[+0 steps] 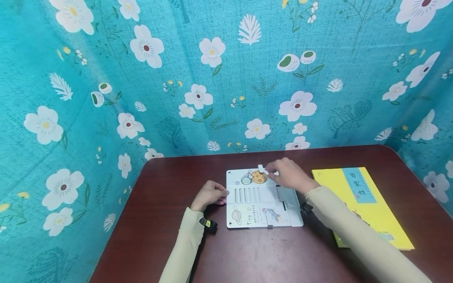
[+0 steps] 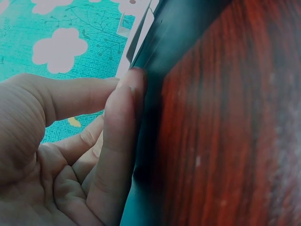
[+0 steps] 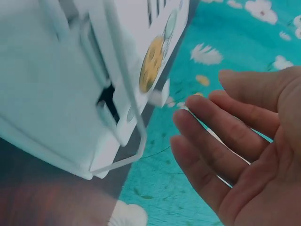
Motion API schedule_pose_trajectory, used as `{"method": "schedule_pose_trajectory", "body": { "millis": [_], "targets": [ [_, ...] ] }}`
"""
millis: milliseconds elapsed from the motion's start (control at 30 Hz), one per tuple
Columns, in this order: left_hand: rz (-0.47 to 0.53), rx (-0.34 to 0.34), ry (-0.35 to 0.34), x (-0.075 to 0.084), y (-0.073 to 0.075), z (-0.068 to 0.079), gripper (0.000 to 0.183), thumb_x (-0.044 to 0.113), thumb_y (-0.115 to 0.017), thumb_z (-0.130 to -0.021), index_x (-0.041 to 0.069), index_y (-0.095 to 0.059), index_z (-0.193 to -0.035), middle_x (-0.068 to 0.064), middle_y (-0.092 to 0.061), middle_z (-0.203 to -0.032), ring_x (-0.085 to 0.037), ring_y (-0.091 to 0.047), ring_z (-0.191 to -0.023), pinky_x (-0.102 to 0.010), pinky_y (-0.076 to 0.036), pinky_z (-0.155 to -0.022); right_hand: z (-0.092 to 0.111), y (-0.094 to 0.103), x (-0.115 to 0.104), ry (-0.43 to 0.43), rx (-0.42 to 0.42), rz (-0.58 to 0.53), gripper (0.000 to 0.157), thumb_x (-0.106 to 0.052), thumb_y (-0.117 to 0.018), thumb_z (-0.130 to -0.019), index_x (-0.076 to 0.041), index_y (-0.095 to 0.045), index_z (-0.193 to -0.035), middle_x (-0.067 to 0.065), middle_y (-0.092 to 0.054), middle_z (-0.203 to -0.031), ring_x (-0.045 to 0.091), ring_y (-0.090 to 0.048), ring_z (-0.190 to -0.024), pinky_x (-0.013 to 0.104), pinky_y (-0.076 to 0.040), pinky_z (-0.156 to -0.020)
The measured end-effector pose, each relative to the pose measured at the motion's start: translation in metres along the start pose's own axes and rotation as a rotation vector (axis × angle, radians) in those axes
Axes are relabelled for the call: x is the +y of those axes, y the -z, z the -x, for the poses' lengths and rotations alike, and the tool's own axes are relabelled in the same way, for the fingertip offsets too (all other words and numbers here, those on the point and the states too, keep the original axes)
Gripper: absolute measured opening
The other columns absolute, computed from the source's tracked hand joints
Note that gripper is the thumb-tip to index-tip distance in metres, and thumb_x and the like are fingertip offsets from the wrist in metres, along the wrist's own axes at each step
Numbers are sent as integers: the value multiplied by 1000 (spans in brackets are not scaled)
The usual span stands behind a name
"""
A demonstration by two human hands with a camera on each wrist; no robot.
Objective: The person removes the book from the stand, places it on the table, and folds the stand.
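Note:
A white book stand printed with an astronaut, planets and the words "Tiny universe" lies on the dark table in the head view. My left hand is at its left edge; in the left wrist view the thumb and forefinger of that hand pinch the stand's rim. Above the upper right part of the stand is my right hand, beside a small white clip at the top edge. The right wrist view shows that hand with loosely bent fingers and nothing between them, near the clip.
A yellow book with a blue label lies to the right of the stand, partly under the right forearm. The reddish-brown table reaches back to a teal flowered curtain. A bent white frame sticks out along the stand's side.

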State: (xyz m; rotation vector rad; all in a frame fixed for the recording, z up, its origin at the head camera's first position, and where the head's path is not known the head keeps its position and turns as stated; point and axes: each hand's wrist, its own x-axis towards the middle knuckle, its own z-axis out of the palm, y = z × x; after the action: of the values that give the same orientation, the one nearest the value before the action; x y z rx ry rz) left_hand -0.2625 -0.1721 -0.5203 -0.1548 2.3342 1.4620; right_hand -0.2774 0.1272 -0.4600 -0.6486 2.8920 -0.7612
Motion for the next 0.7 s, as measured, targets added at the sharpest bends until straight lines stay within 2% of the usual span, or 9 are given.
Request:
{"method": "schedule_pose_trajectory", "body": {
  "millis": [167, 367, 567, 700],
  "targets": [
    [-8, -6, -6, 1, -2, -2, 21, 5, -71, -92, -9, -72, -108, -9, -72, -79, -8, -68, -62, -23, -61, -60, -25, 0, 17, -40, -17, -5, 28, -6, -69, -96, -2, -74, -123, 18, -76, -122, 36, -72, -115, 56, -58, -100],
    [1, -15, -9, 3, -3, -3, 21, 6, -71, -93, -9, -73, -108, -9, -72, -78, -9, -67, -60, -23, -60, -59, -45, -6, 30, -69, -74, 6, 30, -5, -65, -98, -2, -73, -127, 20, -74, -128, 36, -70, -117, 55, -56, -103],
    [-17, -29, 17, 1, -3, 0, 21, 8, -69, -95, -8, -72, -108, -7, -70, -76, -8, -66, -59, -21, -59, -58, -62, -14, 35, -50, -117, -12, 32, -1, -62, -97, 1, -72, -127, 21, -72, -129, 27, -66, -99, 42, -58, -88],
    [-26, -61, 30, 0, -1, 4, 20, 10, -67, -97, -8, -73, -105, -5, -68, -71, -7, -65, -56, -20, -58, -55, -70, -18, 35, -13, -128, -16, 30, 2, -62, -95, 1, -74, -123, 21, -74, -125, 24, -65, -93, 39, -56, -83]
  ]
}}
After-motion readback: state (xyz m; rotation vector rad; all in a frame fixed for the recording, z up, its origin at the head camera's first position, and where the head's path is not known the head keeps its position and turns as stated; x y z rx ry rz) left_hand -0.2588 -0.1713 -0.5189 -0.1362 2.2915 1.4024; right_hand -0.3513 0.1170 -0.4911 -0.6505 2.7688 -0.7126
